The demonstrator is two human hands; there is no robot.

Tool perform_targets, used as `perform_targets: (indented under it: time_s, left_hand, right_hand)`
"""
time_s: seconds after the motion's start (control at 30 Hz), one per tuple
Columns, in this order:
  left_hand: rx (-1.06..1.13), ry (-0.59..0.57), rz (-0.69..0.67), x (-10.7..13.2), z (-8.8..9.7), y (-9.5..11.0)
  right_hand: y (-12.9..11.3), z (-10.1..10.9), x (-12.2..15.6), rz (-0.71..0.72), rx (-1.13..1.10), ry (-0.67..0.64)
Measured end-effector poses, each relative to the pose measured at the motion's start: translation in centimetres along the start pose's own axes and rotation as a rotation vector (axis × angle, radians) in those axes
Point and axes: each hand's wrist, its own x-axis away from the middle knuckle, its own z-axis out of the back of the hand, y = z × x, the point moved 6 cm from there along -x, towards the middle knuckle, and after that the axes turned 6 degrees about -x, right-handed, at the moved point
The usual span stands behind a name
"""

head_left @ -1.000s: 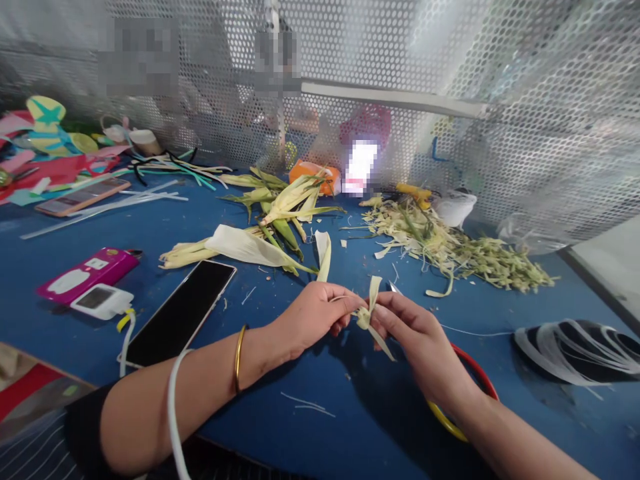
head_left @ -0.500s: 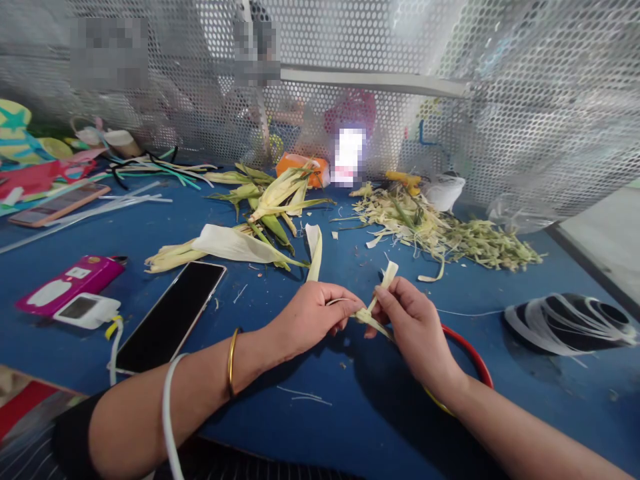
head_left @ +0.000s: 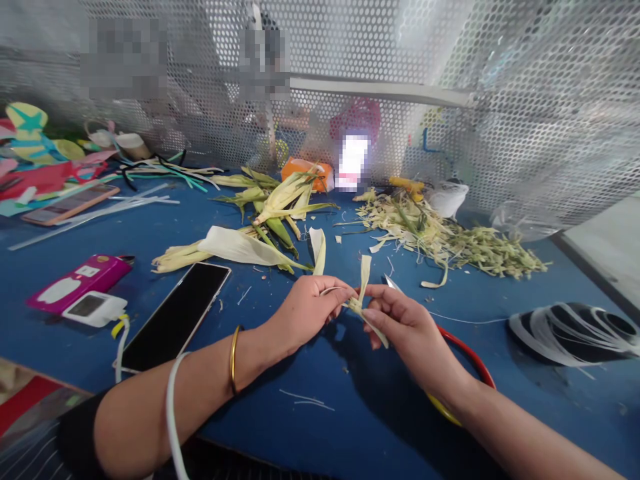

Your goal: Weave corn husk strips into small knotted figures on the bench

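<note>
Cream husk strip (head_left: 355,305), folded into a small knot-like bundle, is held between both hands just above the blue table (head_left: 280,440), one loose end rising toward 12 o'clock and another slanting toward 5. At 9 o'clock from it, the left hand (head_left: 310,307) pinches the bundle's edge between thumb and index finger, the other fingers curled under. At 3 o'clock, the right hand (head_left: 405,327) grips the slanting end, thumb pressed on top and fingers bent behind.

Beneath the right wrist, toward 4 o'clock, lie partly hidden scissors (head_left: 475,357) with red and yellow handles. Farther out at 3, a black cone (head_left: 565,337) wound with clear strands rests on its side. A separate husk leaf (head_left: 318,250) stands out at 11, near the left hand, with a heap of husks (head_left: 285,200) beyond. Shredded plant matter (head_left: 420,227) spreads toward 2. At 12, a blurred bright screen (head_left: 353,160) stands before a perforated sheet (head_left: 340,40). Toward 9 lie a dark phone (head_left: 175,317) and a magenta packet (head_left: 87,280).
</note>
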Motion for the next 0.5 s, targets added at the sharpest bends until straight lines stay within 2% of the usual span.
perform_targets:
  time_s: [0.5]
  left_hand:
    - [-0.028,-0.108,-0.014,-0.21,0.82,0.53]
  right_hand:
    - [-0.52,-0.07,0.18,-0.071,0.019,-0.072]
